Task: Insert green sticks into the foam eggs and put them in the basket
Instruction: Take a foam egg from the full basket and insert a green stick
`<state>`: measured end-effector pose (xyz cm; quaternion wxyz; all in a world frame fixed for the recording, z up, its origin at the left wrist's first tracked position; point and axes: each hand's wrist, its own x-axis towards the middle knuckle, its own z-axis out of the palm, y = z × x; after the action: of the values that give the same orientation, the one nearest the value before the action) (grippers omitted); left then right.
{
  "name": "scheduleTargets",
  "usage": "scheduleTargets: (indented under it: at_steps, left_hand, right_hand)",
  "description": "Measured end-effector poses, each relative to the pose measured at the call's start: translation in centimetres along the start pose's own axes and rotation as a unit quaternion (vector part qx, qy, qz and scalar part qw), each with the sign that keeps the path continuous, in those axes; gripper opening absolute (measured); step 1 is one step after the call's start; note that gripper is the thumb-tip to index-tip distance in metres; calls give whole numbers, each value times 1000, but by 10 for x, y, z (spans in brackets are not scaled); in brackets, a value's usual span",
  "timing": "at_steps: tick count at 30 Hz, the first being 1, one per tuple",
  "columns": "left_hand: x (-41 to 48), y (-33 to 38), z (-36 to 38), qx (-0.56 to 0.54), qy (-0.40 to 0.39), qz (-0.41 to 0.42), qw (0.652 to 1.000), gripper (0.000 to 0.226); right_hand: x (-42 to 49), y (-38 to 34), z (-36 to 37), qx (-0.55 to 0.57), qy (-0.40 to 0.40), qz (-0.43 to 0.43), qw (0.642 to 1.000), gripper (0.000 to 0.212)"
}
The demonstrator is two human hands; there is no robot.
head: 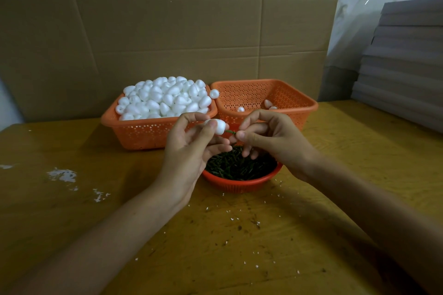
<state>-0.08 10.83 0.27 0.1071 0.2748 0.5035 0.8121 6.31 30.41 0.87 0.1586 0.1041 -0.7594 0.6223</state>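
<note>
My left hand (191, 143) pinches a white foam egg (219, 126) between thumb and fingers above the table. My right hand (266, 135) pinches a short green stick (230, 131), and the stick's tip touches the egg's right end. Below both hands stands a round red bowl (239, 184) heaped with dark green sticks (239, 165). At the back left an orange basket (134, 132) is piled high with foam eggs (165, 97). A second orange basket (287, 93) at the back right holds three eggs (268, 103) at its bottom.
The wooden table (239, 235) is scattered with white foam crumbs (62, 175) and dark specks. One loose egg (214, 93) sits on the rims between the two baskets. Cardboard sheets (167, 31) stand behind them, and a stack of grey boards (402, 74) rises at the right.
</note>
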Motion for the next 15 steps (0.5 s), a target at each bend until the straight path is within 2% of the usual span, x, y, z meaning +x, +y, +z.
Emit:
scheduleTargets:
  at_steps: [15]
  left_hand:
    - [-2,-2,-1,23,-25,4,999,33]
  right_hand:
    - [0,0,3,-33,0,-14,999,17]
